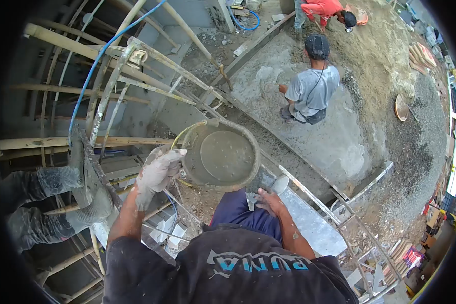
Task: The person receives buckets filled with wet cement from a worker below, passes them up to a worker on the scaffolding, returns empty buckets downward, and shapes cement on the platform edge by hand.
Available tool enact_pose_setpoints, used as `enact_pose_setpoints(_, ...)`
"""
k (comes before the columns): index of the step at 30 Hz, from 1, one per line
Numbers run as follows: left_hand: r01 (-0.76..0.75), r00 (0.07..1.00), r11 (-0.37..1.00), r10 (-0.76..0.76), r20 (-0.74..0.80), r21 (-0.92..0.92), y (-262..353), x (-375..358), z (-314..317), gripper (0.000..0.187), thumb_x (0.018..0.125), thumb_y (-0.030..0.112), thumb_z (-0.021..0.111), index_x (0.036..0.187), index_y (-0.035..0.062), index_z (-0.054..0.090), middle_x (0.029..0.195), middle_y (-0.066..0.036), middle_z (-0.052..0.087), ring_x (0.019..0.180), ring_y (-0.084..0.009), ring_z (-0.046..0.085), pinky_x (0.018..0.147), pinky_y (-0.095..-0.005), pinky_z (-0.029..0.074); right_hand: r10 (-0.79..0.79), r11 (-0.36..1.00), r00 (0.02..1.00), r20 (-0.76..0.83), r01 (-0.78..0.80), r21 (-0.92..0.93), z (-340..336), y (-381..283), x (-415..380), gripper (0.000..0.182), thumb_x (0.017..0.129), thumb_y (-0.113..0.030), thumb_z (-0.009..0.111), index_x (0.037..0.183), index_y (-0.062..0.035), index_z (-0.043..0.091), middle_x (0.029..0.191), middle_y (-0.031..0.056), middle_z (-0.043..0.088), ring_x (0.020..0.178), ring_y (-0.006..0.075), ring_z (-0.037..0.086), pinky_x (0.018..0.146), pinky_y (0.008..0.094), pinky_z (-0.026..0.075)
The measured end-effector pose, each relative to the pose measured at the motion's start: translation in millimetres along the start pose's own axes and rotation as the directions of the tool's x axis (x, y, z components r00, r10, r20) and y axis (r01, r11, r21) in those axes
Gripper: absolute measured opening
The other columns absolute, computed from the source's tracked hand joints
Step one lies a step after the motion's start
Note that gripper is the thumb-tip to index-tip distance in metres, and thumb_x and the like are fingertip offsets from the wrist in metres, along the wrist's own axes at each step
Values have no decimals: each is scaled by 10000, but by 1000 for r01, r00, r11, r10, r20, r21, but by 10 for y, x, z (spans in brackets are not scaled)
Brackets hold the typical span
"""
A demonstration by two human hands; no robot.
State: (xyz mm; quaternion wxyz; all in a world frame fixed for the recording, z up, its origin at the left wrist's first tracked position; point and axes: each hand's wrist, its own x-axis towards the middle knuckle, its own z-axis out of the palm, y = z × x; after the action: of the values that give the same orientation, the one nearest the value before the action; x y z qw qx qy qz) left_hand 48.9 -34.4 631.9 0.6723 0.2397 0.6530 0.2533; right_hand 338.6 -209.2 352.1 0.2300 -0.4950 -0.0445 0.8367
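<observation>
A round bucket (pixel 255 169), coated in cement, hangs or stands before me with wet grey mix (pixel 227 154) inside. My left hand (pixel 159 169), in a pale, cement-smeared glove, is closed around its yellow rope handle (pixel 186 133) at the left rim. My right hand (pixel 271 201) is bare and lies beside my thigh in dark blue trousers (pixel 238 210). Its fingers are spread, and I see nothing held in them. A pale rounded object (pixel 280 184), which I cannot identify, is just ahead of that hand.
Another person's boots (pixel 93 210) stand on a plank at left, near bamboo poles (pixel 50 144) and a metal scaffold frame (pixel 159 63). Below, one person (pixel 314 86) is on wet concrete (pixel 334 131); another in red (pixel 324 9) bends by sand (pixel 375 50). A metal sheet (pixel 309 223) lies right.
</observation>
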Motion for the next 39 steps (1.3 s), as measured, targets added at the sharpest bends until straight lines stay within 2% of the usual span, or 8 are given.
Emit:
enact_pose_setpoints(6,-404,914,890,385,-127,-211,849,-2204,102,287,928,197,557,678,174,419,554,130,252,440,-17,233,440,-224,267,-194,981,737,648,126,150,1067,-755,-481,700,793,-359,747,1341,-61,431,1377,134,450,1265,372,428,1031,578,320)
enact_pose_setpoints(12,-700,710,711,678,-190,-75,1775,-3762,-138,257,860,108,606,652,169,469,535,126,317,411,-9,250,367,-198,215,-160,987,392,906,39,158,2648,-1180,-1039,380,767,-274,777,1047,-105,582,1179,85,588,1262,378,427,1060,580,310)
enact_pose_setpoints(18,-789,212,485,790,-575,376,2609,-4555,-1051,278,801,64,648,647,171,443,555,87,358,412,-23,267,356,-197,213,-13,994,213,977,105,-10,3984,-1402,-1204,447,789,-332,754,1135,-147,542,1302,87,505,1284,316,402,1038,541,327)
enact_pose_setpoints(20,-739,30,386,837,-546,552,2926,-4893,-1297,201,817,193,665,724,159,491,576,82,411,431,-8,355,375,-179,262,-2,964,175,985,262,-45,4199,-1428,-1243,480,814,-366,719,1216,-180,534,1352,96,479,1283,289,407,1037,509,329)
enact_pose_setpoints(23,-253,-277,649,662,-696,718,3197,-5536,-1241,356,824,413,650,911,79,562,790,-35,583,690,-138,578,590,-242,446,50,900,283,958,403,-166,4081,-1465,-1423,640,841,-373,692,1362,-136,408,1352,103,477,1258,273,434,1005,487,364)
enact_pose_setpoints(27,302,-617,372,778,-117,878,3537,-5853,-1663,627,829,511,610,1203,23,491,1119,-125,567,1028,-239,541,860,-291,414,87,834,488,869,442,-331,3447,-1531,-1114,716,822,-417,706,1387,-122,381,1323,105,500,1186,257,492,969,476,403)
enact_pose_setpoints(35,-127,20,-273,961,277,954,1595,-3024,398,450,850,280,686,1212,33,584,1235,-160,573,1184,-249,528,1001,-354,405,-289,812,946,143,322,-486,783,-1213,23,562,818,-399,682,1221,-31,549,1131,108,614,1007,237,579,846,444,470)
enact_pose_setpoints(39,-383,503,-5,838,213,924,31,-1389,160,469,790,315,720,1136,18,609,1189,-203,584,1101,-341,578,932,-393,457,-488,718,795,-361,131,-683,-1058,-520,-44,442,775,-338,695,775,101,652,688,170,637,593,238,577,562,411,450)
